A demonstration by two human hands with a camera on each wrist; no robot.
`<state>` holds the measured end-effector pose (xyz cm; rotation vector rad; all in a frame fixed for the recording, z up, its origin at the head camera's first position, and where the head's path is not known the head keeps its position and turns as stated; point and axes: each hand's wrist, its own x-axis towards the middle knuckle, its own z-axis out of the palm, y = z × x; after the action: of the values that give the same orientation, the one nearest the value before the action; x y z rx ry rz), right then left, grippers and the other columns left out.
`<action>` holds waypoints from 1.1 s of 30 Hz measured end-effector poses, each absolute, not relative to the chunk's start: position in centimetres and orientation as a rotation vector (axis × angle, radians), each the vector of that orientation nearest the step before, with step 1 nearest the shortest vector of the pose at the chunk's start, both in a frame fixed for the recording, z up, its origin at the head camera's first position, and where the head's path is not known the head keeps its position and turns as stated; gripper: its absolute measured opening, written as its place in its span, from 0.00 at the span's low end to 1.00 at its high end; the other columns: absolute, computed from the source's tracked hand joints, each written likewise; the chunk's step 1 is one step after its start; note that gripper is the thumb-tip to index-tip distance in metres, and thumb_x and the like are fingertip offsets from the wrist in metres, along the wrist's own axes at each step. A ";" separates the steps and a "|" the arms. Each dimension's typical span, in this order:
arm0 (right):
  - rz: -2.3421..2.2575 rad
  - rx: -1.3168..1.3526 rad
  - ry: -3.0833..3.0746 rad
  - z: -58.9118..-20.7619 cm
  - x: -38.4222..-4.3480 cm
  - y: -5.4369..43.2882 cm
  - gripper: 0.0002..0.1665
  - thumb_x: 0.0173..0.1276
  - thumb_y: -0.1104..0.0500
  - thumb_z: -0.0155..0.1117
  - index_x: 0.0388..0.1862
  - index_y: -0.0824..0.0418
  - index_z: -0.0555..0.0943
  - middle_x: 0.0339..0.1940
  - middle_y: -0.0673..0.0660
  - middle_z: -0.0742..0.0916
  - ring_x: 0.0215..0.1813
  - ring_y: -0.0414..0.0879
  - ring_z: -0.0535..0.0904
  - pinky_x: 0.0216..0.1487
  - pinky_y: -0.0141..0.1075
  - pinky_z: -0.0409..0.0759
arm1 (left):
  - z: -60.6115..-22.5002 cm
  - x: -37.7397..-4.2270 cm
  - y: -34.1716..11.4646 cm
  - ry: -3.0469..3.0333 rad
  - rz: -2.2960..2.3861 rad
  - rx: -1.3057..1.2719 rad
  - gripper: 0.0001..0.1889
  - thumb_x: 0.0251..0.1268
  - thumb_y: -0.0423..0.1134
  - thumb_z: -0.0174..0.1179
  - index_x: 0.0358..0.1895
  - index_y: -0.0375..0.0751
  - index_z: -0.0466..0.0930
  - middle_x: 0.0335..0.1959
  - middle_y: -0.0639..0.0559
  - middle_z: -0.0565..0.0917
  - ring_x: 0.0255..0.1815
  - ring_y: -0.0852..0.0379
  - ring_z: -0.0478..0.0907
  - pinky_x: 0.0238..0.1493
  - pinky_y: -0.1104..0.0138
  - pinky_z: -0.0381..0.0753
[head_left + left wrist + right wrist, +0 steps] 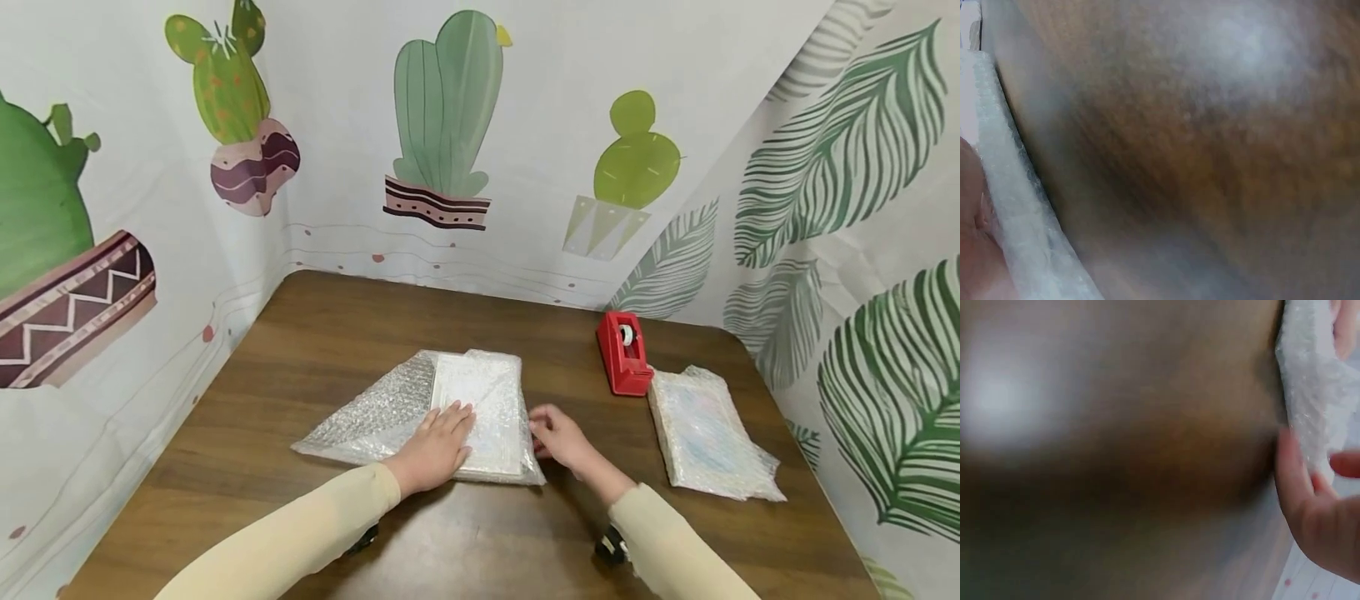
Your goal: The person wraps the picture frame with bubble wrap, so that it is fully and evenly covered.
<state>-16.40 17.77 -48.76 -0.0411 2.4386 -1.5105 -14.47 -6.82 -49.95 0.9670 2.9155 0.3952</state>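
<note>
A flat white rectangular item [489, 417], perhaps a picture frame, lies on bubble wrap [382, 412], with clear layers partly folded over it. The wrap spreads to a point on the left. My left hand [433, 450] rests flat on the item's lower left part, fingers stretched out. At the right edge of the wrapping is my right hand [558, 437], fingers loosely bent. In the right wrist view, a finger [1291, 465] lies along the outside edge of the wrap [1310, 381], with the thumb apart from it above.
A red tape dispenser [626, 358] with a roll stands at the back right. Beside it lies a second bubble-wrapped flat package [708, 433]. The brown wooden table [330, 325] meets walls covered in cactus and leaf prints.
</note>
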 end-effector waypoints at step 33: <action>-0.410 -0.535 3.088 -47.4 -13.7 11.9 0.17 0.59 0.64 0.62 0.14 0.57 0.68 0.11 0.53 0.75 0.15 0.44 0.67 0.17 0.39 0.68 | -49.6 -15.2 -6.8 2.880 0.367 0.983 0.25 0.79 0.38 0.46 0.75 0.43 0.67 0.81 0.45 0.65 0.82 0.41 0.60 0.79 0.41 0.62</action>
<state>-13.72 11.89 -47.40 -0.5347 3.0878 -0.4097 -15.24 -6.81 -49.62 0.9828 2.8796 0.3670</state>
